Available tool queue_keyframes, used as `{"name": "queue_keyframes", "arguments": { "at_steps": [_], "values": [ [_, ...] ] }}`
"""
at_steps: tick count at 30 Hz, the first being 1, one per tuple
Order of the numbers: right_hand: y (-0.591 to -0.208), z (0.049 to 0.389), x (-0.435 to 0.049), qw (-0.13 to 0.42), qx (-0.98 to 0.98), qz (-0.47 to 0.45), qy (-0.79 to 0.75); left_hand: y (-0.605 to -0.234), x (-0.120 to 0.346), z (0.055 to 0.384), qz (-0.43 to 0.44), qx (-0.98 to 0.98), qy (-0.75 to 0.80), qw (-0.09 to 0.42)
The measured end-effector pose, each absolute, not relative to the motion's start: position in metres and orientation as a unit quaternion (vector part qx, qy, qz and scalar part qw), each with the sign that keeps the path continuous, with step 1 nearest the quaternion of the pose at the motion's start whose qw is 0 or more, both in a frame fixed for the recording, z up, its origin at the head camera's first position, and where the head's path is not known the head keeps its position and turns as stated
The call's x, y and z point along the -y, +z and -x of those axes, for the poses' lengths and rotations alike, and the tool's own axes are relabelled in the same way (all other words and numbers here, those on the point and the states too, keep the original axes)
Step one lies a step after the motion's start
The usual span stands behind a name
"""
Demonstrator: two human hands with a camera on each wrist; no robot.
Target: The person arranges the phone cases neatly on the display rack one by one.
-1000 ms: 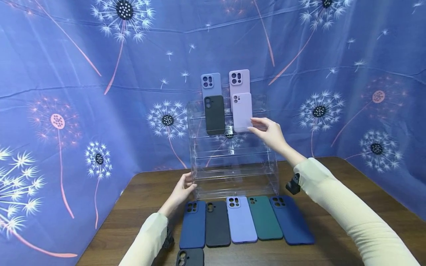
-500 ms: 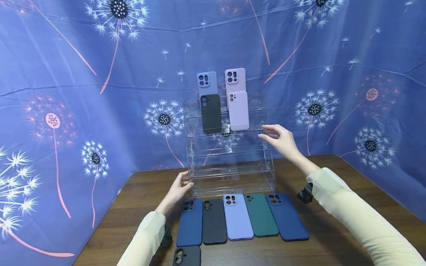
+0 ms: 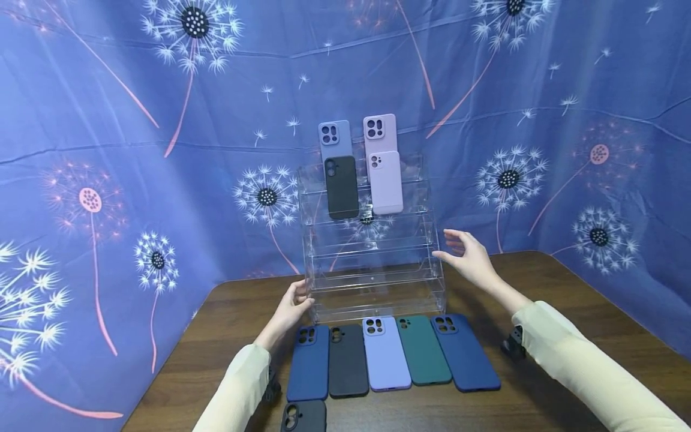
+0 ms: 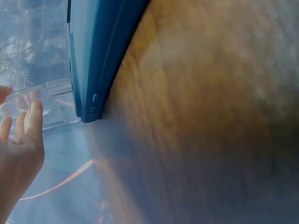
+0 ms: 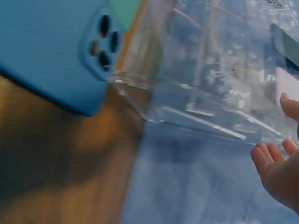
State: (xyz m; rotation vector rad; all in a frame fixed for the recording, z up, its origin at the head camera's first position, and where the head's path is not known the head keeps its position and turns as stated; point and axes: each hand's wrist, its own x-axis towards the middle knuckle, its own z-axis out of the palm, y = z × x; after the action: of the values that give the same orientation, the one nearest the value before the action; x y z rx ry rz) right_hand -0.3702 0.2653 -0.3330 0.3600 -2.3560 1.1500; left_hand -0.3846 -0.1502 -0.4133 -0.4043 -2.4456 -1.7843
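Note:
A clear tiered display stand [image 3: 372,279] stands on the table. My left hand [image 3: 288,309] holds its lower left side, thumb in front and fingers at the side panel. Beside the right side of the stand, my right hand [image 3: 471,259] hovers with fingers spread and nothing between them. On the upper tiers lean a light blue phone case [image 3: 337,141], a dark phone case [image 3: 342,187], a pale pink phone case [image 3: 382,141] and a pale lilac phone case [image 3: 385,182]. The front cases partly hide those behind.
Before the stand, phone cases lie in a row: dark blue [image 3: 308,367], black [image 3: 349,365], periwinkle [image 3: 388,363], green [image 3: 424,355] and another dark blue case [image 3: 468,358]. Another black case [image 3: 306,417] is cut off below. A dandelion-print cloth [image 3: 432,72] hangs behind the wooden table [image 3: 216,336].
My right hand has left the pale lilac case and moved right and down, its fingers spreading wider. The case stays on the stand. My left hand keeps its hold.

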Motion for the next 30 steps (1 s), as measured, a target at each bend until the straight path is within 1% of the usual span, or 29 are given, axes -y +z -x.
{"name": "queue_keyframes", "arguments": {
  "at_steps": [12, 21, 30],
  "values": [
    [-0.375, 0.371, -0.271, 0.208, 0.867, -0.118, 0.437, -0.419, 0.153, 0.387, 0.13, 0.803, -0.579, 0.045],
    [-0.388, 0.372, -0.27, 0.201, 0.882, -0.114, 0.411, -0.42, 0.152, 0.391, 0.127, 0.813, -0.566, 0.052],
    [-0.399, 0.371, -0.272, 0.171, 0.884, -0.132, 0.413, -0.419, 0.155, 0.388, 0.127, 0.817, -0.561, 0.043]
  ]
}}
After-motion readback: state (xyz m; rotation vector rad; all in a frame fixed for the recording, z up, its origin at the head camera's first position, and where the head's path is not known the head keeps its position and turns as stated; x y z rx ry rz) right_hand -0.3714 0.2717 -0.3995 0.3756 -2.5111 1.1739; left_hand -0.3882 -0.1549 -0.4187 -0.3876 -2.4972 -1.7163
